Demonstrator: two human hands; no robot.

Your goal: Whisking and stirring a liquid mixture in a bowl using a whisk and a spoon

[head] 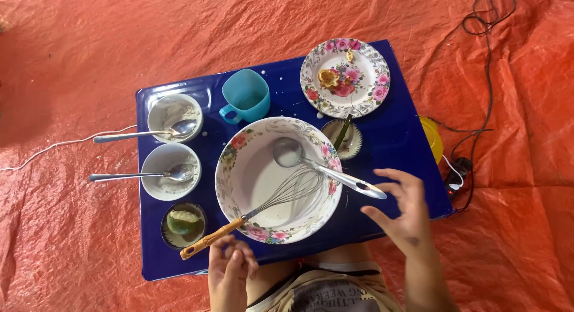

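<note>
A large floral bowl [239,168] with white batter sits in the middle of a low blue table [394,138]. A wire whisk with an orange handle [212,237] and a metal ladle [335,173] rest in it. My left hand [230,270] hovers with curled fingers just below the whisk handle, holding nothing. With fingers spread, my right hand [403,213] is beside the ladle's handle end and does not grip it.
Two small white bowls [173,112] [170,171] with spoons stand at the left, a small dish with a green lump [183,223] below them. A teal cup [246,95], a floral plate [345,78] and a small saucer [342,138] stand behind. Cables [472,127] lie on the orange tarp at the right.
</note>
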